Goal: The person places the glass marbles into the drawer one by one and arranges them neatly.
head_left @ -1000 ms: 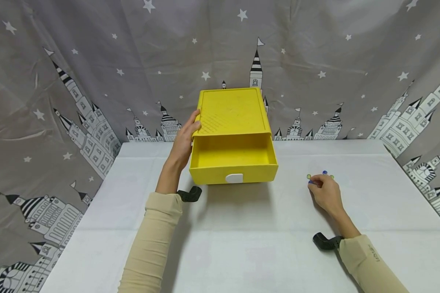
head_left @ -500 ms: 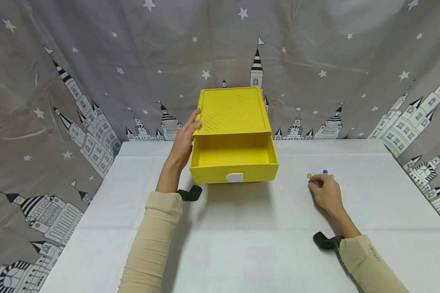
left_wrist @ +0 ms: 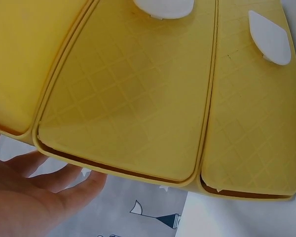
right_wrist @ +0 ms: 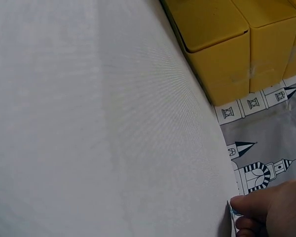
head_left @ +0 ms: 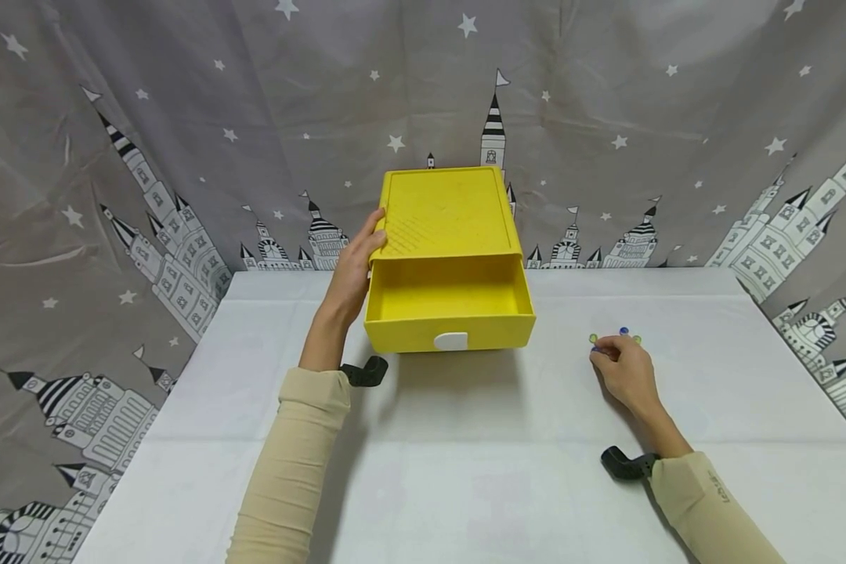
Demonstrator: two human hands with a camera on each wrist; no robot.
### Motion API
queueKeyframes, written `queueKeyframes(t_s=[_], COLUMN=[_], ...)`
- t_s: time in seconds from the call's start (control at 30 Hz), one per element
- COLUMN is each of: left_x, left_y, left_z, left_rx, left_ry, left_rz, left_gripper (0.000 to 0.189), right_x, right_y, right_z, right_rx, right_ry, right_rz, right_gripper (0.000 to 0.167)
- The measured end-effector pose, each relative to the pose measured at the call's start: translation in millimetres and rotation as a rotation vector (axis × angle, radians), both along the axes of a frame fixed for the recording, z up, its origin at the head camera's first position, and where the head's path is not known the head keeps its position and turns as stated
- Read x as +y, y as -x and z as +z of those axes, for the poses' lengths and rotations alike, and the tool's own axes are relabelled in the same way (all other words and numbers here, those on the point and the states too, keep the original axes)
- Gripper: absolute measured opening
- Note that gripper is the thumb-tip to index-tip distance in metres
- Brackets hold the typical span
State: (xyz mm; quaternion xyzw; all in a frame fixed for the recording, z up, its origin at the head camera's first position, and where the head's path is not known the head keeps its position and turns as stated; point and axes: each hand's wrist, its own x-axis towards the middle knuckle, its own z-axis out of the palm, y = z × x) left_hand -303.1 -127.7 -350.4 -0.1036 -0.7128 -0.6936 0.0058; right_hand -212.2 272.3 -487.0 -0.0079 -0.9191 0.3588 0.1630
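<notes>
Sleeves: closest to my head camera, the left sleeve (head_left: 289,462) and right sleeve (head_left: 705,501) are beige cloth with folded cuffs; a matte black mount (head_left: 623,464) sticks out at the right wrist.
Table: the white cover of the table (head_left: 493,486) looks soft, with crease lines running across.
Right hand: on my feeds the right hand (head_left: 627,372) has a narrow grip, thumb and finger pinching a blue marble (head_left: 595,349); I cannot tell whether it touches the cloth.
Marbles: round, glossy and small, so I see no long axis; a green marble (head_left: 593,338) lies just beside the fingertips, and a second blue one (head_left: 623,331) and a second green one (head_left: 638,340) lie just beyond the knuckles.
Drawer: the top drawer (head_left: 405,337) juts out toward me, a yellow plastic box whose front runs left to right, with a white, rounded handle (head_left: 451,342).
Left hand: the left hand (head_left: 350,270) lies wide, fingers spread against the cabinet's left side.
Cabinet: upright at the table's far edge, left of the marbles, the yellow cabinet (head_left: 451,211) faces me, its tiers stacked vertically; my left-wrist view shows two closed fronts with embossed diamond lattice and rounded corners.
Curtain: farthest back, a wrinkled grey curtain (head_left: 423,78) is printed with white stars and castles.
</notes>
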Motion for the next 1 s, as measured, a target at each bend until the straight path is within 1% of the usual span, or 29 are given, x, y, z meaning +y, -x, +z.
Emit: queueKeyframes(t_s=[0.13,0.3,0.67,0.77,1.0], left_x=[0.4,-0.3,0.0,0.4,0.8], left_y=[-0.3,-1.2,-1.3,-2.1,-2.4], left_z=[-0.2,0.2,0.9,1.1,1.0], left_rx=[-0.001,-0.006,0.0,0.0,0.01], left_ry=[0.001,0.005,0.004,0.003,0.012], left_rz=[-0.004,0.002,0.008,0.006,0.002], left_gripper=[0.055,0.056,0.055,0.055,0.056], right_x=[0.5,0.7,1.9,1.8,2.1], right_y=[-1.8,-2.6,-3.8,-5.1,-6.7], right_z=[0.4,1.2,-0.2,0.3,1.6], right_rx=[-0.019,-0.013,0.04,0.028,-0.046], right_ry=[0.005,0.022,0.052,0.083,0.196], right_rz=[0.0,0.004,-0.018,-0.037,-0.107], right_gripper=[0.019,0.02,0.021,0.021,0.021])
